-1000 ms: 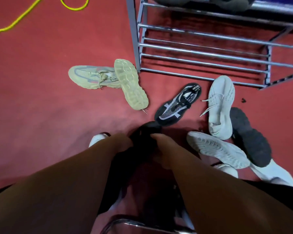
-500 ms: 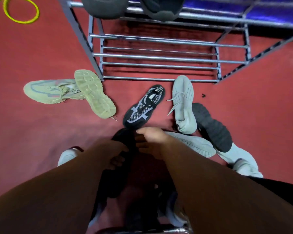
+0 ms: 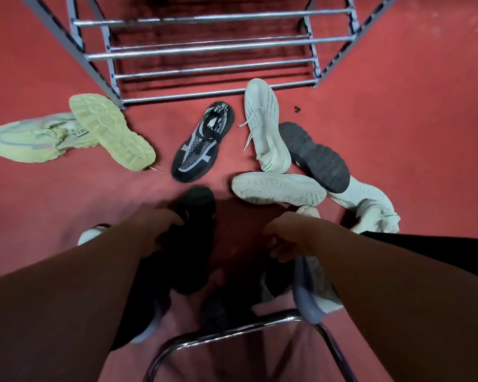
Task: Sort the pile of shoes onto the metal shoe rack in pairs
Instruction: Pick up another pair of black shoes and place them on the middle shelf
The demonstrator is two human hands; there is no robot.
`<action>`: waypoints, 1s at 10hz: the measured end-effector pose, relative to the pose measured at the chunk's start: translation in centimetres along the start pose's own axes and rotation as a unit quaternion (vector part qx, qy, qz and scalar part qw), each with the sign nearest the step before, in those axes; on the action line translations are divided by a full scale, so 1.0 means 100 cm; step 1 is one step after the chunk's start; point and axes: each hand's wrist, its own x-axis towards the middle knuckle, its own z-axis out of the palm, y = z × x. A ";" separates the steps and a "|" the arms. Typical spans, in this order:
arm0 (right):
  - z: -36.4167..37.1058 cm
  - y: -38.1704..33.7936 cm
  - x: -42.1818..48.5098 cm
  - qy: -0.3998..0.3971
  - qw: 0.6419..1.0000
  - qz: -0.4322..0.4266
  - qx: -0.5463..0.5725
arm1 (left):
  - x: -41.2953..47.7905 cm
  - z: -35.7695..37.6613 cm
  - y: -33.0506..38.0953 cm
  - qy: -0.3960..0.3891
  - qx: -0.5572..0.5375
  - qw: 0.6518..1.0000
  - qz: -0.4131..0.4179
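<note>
My left hand (image 3: 160, 227) grips a black shoe (image 3: 196, 244) low in the middle, toe pointing at the metal shoe rack (image 3: 204, 46). My right hand (image 3: 283, 238) is apart from it to the right, fingers curled on a second dark shoe with a bluish sole (image 3: 307, 301), mostly hidden under my forearm. On the red floor lie a beige shoe (image 3: 31, 139) and its mate sole-up (image 3: 111, 130), a black-and-white patterned shoe (image 3: 202, 142), a white knit shoe (image 3: 265, 125), a white shoe sole-up (image 3: 276, 188) and a black-soled shoe (image 3: 315, 155).
The rack's lower bars hold no shoes in this view. A chrome tube frame (image 3: 232, 329) curves below my arms. Another white shoe (image 3: 370, 208) lies at the right of the pile. A white toe (image 3: 90, 235) shows by my left arm.
My hands have parted: the right one left the black shoe and moved right. The view tilted down, so the rack's top shelf with dark shoes is out of sight.
</note>
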 end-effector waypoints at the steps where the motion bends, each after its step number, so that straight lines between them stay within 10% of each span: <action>1: 0.000 0.001 0.002 0.005 0.999 0.008 -0.035 | -0.006 0.015 0.013 0.008 0.058 0.998 -0.002; 6: 0.052 -0.008 0.032 0.056 0.964 -0.083 -0.245 | 0.010 0.024 0.019 0.062 0.318 0.936 0.140; 8: -0.036 -0.068 0.004 0.250 0.944 -0.209 0.048 | 0.005 0.032 0.054 -0.052 0.020 0.991 0.124; 9: -0.095 -0.077 0.004 0.422 0.869 -0.190 0.173 | 0.008 0.041 0.078 -0.051 -0.089 0.985 0.138; 10: -0.126 -0.054 0.017 0.427 0.861 -0.077 0.265 | 0.012 0.050 0.097 -0.060 -0.194 0.970 0.129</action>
